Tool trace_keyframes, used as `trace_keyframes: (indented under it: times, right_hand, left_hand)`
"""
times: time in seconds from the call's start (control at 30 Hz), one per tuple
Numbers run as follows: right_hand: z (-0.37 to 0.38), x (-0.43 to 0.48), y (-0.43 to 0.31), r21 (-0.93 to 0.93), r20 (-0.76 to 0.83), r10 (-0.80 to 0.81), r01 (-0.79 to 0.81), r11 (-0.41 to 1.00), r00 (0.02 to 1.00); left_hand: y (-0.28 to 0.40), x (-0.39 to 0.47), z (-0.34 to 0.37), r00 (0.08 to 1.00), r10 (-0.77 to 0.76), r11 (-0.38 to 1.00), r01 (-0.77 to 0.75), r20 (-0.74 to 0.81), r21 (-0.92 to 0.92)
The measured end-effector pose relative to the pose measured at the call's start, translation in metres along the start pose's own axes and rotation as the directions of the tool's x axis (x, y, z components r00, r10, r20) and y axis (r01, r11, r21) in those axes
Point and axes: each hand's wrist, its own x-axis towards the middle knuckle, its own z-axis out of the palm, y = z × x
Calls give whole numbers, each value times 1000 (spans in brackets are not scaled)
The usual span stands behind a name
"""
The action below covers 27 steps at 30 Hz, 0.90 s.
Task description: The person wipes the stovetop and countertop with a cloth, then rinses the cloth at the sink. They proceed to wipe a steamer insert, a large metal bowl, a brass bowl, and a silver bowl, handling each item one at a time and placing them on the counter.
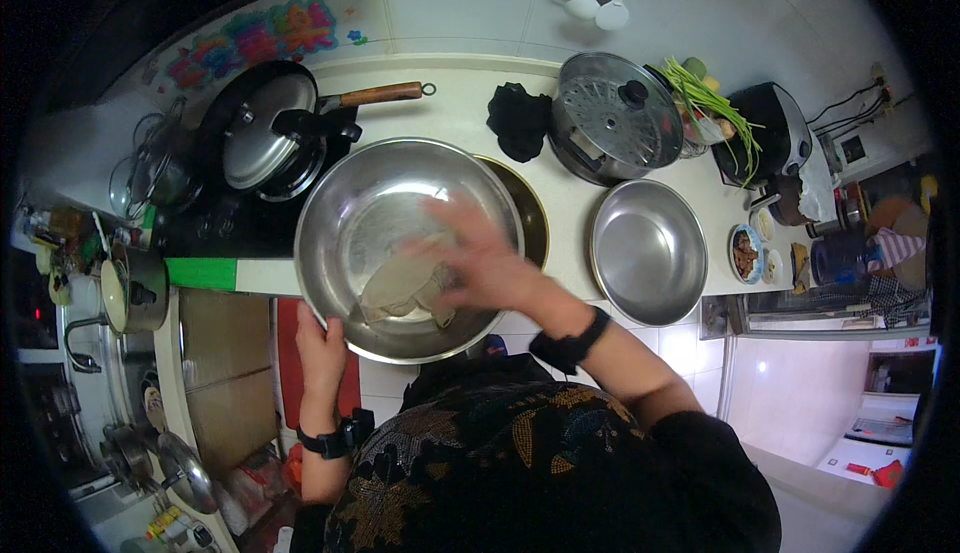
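Note:
A large stainless steel basin (352, 200) is tilted over the counter's front edge, overlapping a second metal bowl (532, 215) behind it. My left hand (322, 347) grips its lower left rim. Inside the basin lies a crumpled beige cloth (397, 287). Blurred by motion, my right hand (480, 257) is over the cloth with its fingers spread; whether it touches the cloth cannot be told. Another stainless steel bowl (649, 253) stands to the right at the counter edge.
Left of the basin, a lidded pan (270, 125) with a wooden handle sits on a black cooktop (217, 230). Behind are a black cloth (519, 122) and a steamer pot with a glass lid (619, 114). Green stalks (705, 95) and small food dishes (746, 253) are at the right.

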Motion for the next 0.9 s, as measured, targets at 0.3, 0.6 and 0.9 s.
trace_keyframes:
  times: [0.3,0.6,0.9]
  right_hand:
    - [40,64,4,-95,196,-92,113,989,976]
    - [68,126,-17,271,-447,364,-264,926,817]
    - [18,24,-16,333,101,14,-47,942,995]
  left_hand:
    - [9,-35,-57,972,-233,952,226,-11,-206]
    - [48,-21,3,974,-219,821,214,53,-530]
    - [51,-4,54,946,-2,769,209,324,-604]
